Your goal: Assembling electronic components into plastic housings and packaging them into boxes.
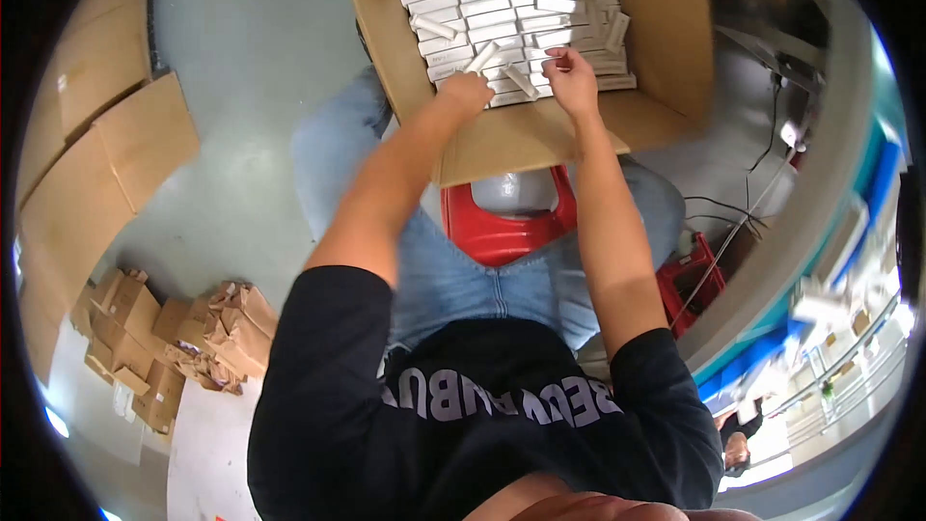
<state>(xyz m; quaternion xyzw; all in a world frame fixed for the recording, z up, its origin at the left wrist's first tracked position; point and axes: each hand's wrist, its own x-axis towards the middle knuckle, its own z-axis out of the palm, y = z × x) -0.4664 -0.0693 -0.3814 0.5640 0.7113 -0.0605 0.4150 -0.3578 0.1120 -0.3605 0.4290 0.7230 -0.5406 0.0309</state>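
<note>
A large open cardboard box [675, 87] holds rows of small white boxes [489, 19]. My left hand [467, 93] reaches over its near left side, fingers curled at the end of a slanted small white box [482, 58] that it appears to grip; the fingertips are partly hidden. Above the rows on the right, my right hand [573, 80] has its thumb and index finger bent and apart, with nothing visible between them. One loose white box [521, 82] lies tilted between my hands. Other loose ones lie across the rows at the left and right.
The cardboard box stands before my knees, beyond a red stool [497, 232]. Large cartons [106, 164] line the left, with smaller brown boxes [140, 328] behind them. A curved-looking workbench edge [772, 280], cables and a red crate [694, 280] are at right. Another person [738, 444] appears lower right.
</note>
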